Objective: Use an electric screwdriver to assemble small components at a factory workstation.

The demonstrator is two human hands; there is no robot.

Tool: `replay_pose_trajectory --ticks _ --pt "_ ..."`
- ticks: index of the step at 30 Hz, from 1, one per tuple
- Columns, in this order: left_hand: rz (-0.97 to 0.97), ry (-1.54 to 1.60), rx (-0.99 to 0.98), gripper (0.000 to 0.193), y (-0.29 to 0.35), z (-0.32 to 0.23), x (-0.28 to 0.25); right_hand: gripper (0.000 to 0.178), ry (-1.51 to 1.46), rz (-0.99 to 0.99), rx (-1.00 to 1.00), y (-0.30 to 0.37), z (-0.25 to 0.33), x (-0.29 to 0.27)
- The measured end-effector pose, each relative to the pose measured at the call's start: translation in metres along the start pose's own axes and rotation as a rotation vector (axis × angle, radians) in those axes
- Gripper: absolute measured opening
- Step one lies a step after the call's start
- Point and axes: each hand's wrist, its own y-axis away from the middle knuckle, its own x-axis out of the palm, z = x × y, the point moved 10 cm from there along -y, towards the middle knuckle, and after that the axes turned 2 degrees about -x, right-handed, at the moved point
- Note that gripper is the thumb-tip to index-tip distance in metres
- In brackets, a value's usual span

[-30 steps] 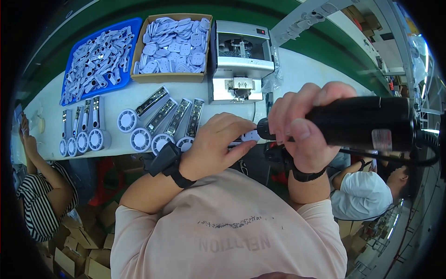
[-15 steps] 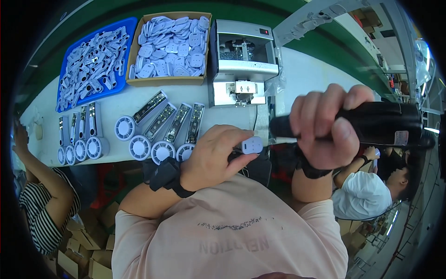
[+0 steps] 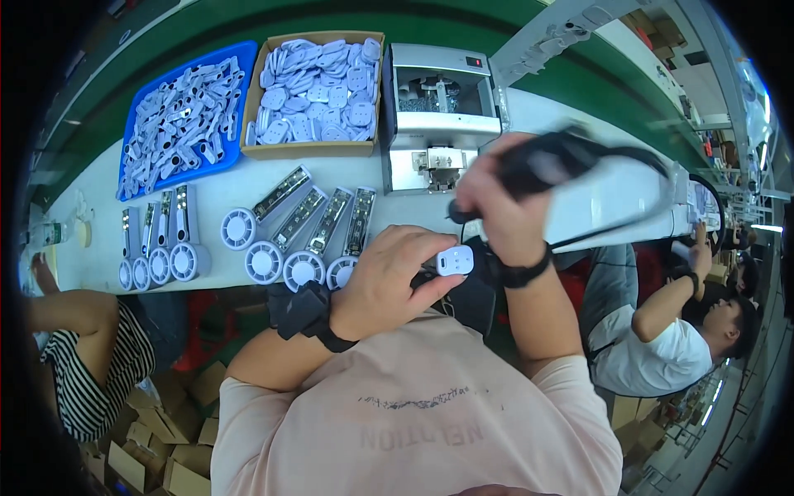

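Note:
My left hand (image 3: 385, 277) is wrapped round a white part whose rounded end cap (image 3: 455, 260), with small holes in it, points up between thumb and fingers. The rest of that part is hidden in my grip. Above and to the right of it, my right hand (image 3: 509, 194) grips a black corded electric screwdriver (image 3: 550, 161), smeared by motion. Its dark front end hangs near the screw feeder and stays apart from the white cap. Left of my left hand lie several white handheld fans (image 3: 304, 271) with open handles showing circuit boards.
A silver screw feeder (image 3: 442, 124) stands at the back of the white table. Beside it are a cardboard box (image 3: 310, 150) of white caps and a blue tray (image 3: 241, 124) of white handle pieces. More fans (image 3: 186, 260) lie at left. People sit on both sides.
My right hand has swung the screwdriver left and slightly up, closer to the screw feeder, tilting its front end downward. My left hand still holds the white part in nearly the same place.

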Motion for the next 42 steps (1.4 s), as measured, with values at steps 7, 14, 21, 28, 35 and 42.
replay_pose_trajectory --ticks 7,14,21,28,35,42 --pt "0.073 -0.078 -0.059 0.043 -0.001 0.001 -0.001 0.042 -0.371 0.209 -0.386 0.033 0.132 0.008" --pt "0.037 -0.124 0.075 0.036 -0.007 -0.009 0.001 0.047 -0.335 0.286 -0.321 0.038 0.112 0.019" --pt "0.044 -0.13 0.111 0.029 -0.005 -0.011 0.004 0.043 -0.168 0.263 -0.291 0.034 0.109 0.029" --pt "0.064 -0.13 0.13 0.03 -0.003 -0.014 0.012 0.039 -0.223 0.223 -0.316 0.04 0.107 0.023" --pt "0.129 -0.186 0.065 0.036 -0.006 -0.016 0.032 0.032 -0.55 0.108 -0.282 0.035 0.096 -0.042" --pt "0.568 -0.611 0.219 0.046 -0.024 -0.034 0.083 0.029 -0.564 -0.489 0.097 0.01 -0.018 -0.197"
